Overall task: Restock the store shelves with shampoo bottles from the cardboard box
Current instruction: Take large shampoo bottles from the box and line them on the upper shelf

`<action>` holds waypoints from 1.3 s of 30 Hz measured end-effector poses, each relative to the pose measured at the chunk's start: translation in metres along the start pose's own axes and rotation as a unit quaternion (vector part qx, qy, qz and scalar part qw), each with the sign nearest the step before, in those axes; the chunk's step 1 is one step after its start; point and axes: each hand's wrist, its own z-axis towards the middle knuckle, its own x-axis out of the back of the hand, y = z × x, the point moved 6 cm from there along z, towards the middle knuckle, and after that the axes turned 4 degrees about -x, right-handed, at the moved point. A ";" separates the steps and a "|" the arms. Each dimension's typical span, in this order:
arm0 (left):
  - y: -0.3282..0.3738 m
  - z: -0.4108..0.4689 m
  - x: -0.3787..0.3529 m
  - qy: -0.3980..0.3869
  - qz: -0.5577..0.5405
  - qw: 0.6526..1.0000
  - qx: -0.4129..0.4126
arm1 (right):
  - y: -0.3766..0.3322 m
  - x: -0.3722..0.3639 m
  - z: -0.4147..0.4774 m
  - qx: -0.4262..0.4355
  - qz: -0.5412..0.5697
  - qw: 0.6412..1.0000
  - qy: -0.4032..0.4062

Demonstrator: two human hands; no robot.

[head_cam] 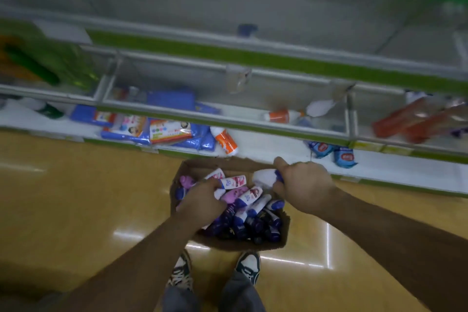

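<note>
A brown cardboard box (285,237) stands on the floor in front of my feet, filled with several shampoo bottles (249,213) in white, pink and dark purple. My right hand (304,185) grips a white bottle with a blue cap (264,177) just above the box's far right corner. Inside the box's left side, my left hand (202,200) curls around another white bottle (219,192). The lowest white shelf (266,148) runs just behind the box.
The bottom shelf holds blue packets (126,126), an orange-and-white bottle (226,140) lying down and blue wrapped bars (345,157). A green-edged shelf (228,119) with clear dividers hangs above it. Glossy tan floor (76,197) spreads to the left and right of the box.
</note>
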 end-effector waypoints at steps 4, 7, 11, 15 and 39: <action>0.082 -0.051 0.074 -0.016 0.030 0.997 -0.066 | -0.013 0.138 -0.081 0.094 -0.023 0.994 0.055; 0.138 -0.096 0.128 -0.023 0.030 0.990 -0.133 | -0.018 0.240 -0.144 0.129 -0.019 0.984 0.119; 0.200 -0.161 0.200 -0.001 -0.009 0.978 -0.208 | -0.022 0.357 -0.216 0.140 0.010 0.972 0.187; 0.257 -0.228 0.260 0.010 -0.061 0.964 -0.258 | -0.024 0.443 -0.270 0.131 0.050 0.957 0.255; 0.448 -0.394 0.524 0.228 -0.078 0.877 -0.416 | -0.033 0.668 -0.368 0.182 0.424 0.784 0.415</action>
